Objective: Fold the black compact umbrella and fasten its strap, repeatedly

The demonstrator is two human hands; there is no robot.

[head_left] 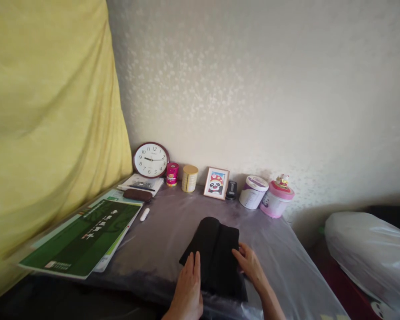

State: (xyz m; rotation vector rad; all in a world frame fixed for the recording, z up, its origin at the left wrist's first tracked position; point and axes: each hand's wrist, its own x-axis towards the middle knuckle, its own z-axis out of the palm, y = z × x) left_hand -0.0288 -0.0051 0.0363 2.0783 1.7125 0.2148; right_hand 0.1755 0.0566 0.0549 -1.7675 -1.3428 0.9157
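Note:
A folded black cloth [216, 262] lies on the table near its front edge; I cannot tell what kind of garment or cloth it is. My left hand [187, 289] rests against its lower left part, fingers stretched out and pointing forward. At the cloth's right edge is my right hand [249, 265], its thumb on top and the other fingers partly hidden at the side, gripping that edge. The cloth shows a lengthwise fold down its middle and a rounded far end.
Plastic film covers the table [166, 235]. Left lie a green book [86, 235], a brown case [138, 195] and a white stick-like object [145, 214]. Along the wall stand a clock [151, 160], pink can [172, 174], yellow-lidded can [190, 179], panda picture [216, 183] and two tubs [253, 193].

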